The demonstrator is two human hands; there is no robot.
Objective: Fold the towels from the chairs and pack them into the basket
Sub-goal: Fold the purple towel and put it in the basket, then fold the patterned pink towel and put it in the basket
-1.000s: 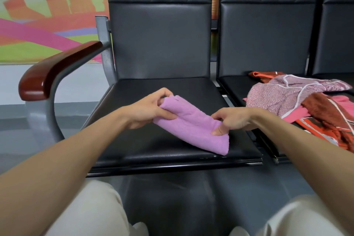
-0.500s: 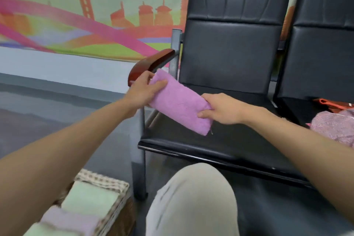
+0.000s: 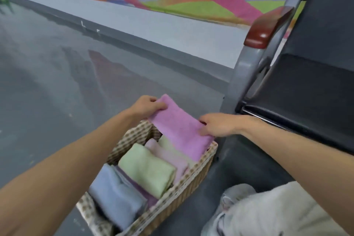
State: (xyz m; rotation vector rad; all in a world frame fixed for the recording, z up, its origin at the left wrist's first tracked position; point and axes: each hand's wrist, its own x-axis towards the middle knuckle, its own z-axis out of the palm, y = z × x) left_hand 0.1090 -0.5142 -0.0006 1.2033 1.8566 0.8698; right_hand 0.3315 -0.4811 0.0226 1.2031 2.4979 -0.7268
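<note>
Both hands were closed on the folded purple towel, the left hand at its far end, the right hand at its near-right edge. It had been carried above the wicker basket from the chair seat, so packing was judged imminent.

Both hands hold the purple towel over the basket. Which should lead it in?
Probably left. The left hand grips the purple towel by its far end, over the unfilled end of the basket; the right hand sits at the right rim.
</note>
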